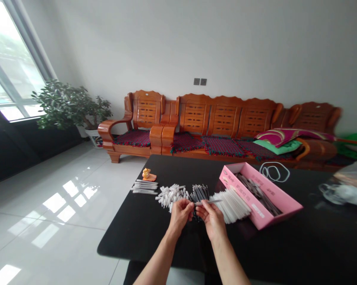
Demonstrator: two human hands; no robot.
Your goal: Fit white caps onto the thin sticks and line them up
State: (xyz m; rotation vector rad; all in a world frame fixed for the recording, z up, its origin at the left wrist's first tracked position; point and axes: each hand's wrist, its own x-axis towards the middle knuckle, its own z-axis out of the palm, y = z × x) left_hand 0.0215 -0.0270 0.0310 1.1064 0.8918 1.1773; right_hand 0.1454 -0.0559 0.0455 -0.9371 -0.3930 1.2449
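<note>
Several pale rods (144,187) lie side by side on the black table (130,229) at ten o'clock from the hands, a small orange figurine (146,173) just beyond them. Nearer, also toward ten, spreads a heap of short white pieces (170,193). The left hand (180,214) has thumb and forefinger clamped on the left end of a slim grey stick (216,201); whether a separate part sits there is hidden from me. At twelve stands out a bundle of dark rods (200,191). The right hand (214,221) pinches the stick farther along, its tip poking past toward three, over a row of white tubes (233,208). At two sits a pink box (249,202) holding dark lengths (257,193).

To my eye, the step in hand is fitting or adjusting parts at that left end; the move calls for steady alignment and gentle pressure. The stick looks thin, straight, smooth and nearly level.
</note>
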